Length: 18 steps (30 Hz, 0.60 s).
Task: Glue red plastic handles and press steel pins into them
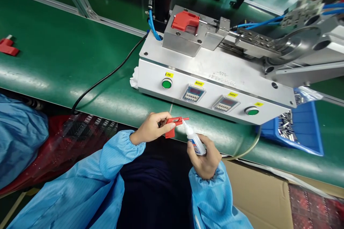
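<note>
My left hand (151,127) pinches a red pistol-shaped plastic part (170,133) between thumb and fingers, just in front of the bench machine. In my right hand (207,160) is a small white squeeze bottle (197,144) with a narrow nozzle and a blue label; it looks like a glue bottle. The tilted nozzle points up and left, its tip at the red part's upper side near the thin end. Whether the tip touches, and whether any liquid comes out, I cannot tell. Another red part (185,20) sits in the metal block on the machine.
The white-fronted machine (158,94) has green buttons and two small displays. At its right, a blue bin (317,132) holds several metal cylinders. A black cable (107,78) crosses the green bench (67,57). One red part (9,47) lies far left. Cardboard (258,189) lies below right.
</note>
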Motion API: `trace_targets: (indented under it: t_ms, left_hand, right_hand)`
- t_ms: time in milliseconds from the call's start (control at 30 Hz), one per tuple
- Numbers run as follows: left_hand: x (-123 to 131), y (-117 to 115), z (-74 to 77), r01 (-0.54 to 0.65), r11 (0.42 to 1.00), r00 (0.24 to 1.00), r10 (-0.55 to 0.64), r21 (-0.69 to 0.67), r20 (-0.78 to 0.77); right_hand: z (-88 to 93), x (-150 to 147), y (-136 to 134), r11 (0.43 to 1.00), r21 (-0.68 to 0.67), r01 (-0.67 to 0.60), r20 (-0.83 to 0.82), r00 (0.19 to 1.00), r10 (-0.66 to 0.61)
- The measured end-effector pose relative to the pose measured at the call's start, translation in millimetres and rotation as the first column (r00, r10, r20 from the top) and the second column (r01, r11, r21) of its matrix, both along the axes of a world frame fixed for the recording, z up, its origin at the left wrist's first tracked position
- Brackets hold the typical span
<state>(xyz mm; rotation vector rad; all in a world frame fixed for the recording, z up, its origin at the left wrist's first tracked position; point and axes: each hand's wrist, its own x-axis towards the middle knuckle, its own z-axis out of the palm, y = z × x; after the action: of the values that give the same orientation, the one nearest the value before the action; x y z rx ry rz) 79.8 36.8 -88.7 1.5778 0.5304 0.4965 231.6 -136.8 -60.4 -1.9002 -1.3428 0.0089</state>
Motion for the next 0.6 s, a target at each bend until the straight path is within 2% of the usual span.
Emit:
trace_targets:
  t_ms: [167, 300, 433, 600]
  left_hand:
    - [-1.3, 0.0, -0.4, -0.002, 1.000, 1.000, 0.002, -0.002, 0.001]
    - [-1.0, -0.8, -0.8, -0.005, 1.000, 1.000, 0.005, 0.000, -0.011]
    - [-0.3, -0.5, -0.7, -0.015, 1.000, 1.000, 0.015, 0.014, -0.012]
    - [-0.1, 0.6, 1.4, -0.010, 1.000, 1.000, 0.010, 0.006, 0.002]
  right_hand:
    - [-4.6, -0.1, 0.3, 0.998, 0.057, 0.039, -0.008, 0.999, -0.038]
    - [-4.2, -1.3, -0.8, 0.997, 0.021, 0.071, -0.037, 0.997, -0.070]
    - [-3.4, -4.6, -0.5, 0.999, 0.009, 0.043, -0.082, 0.996, -0.042]
    - [-2.6, -3.9, 1.4, 0.978, 0.076, 0.195, -0.202, 0.963, -0.177]
